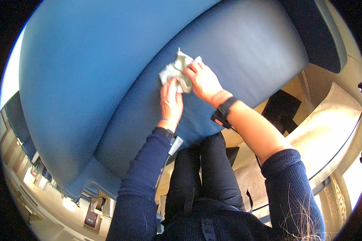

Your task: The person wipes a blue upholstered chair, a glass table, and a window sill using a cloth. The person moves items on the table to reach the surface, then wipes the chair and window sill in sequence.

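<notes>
A crumpled whitish cloth or paper wipe point(178, 69) is bunched against the seat cushion point(241, 45) of a blue padded bench seat. My right hand point(205, 80) grips its right side with bent fingers. On the near side, the fingers of my left hand point(171, 101) pinch the same wipe. Parts of it are hidden under the fingers. The seam between the cushion and the tall blue backrest point(87, 60) runs just left of both hands. Each wrist wears a dark band, and a pale clip-like device point(175, 145) hangs at the left one.
At upper right is a dark blue padded side piece point(322, 36). A beige curved panel point(328, 120) stands right of my right forearm, with a flat black object point(282, 110) beside it. A brown box point(91, 218) lies on the floor at lower left.
</notes>
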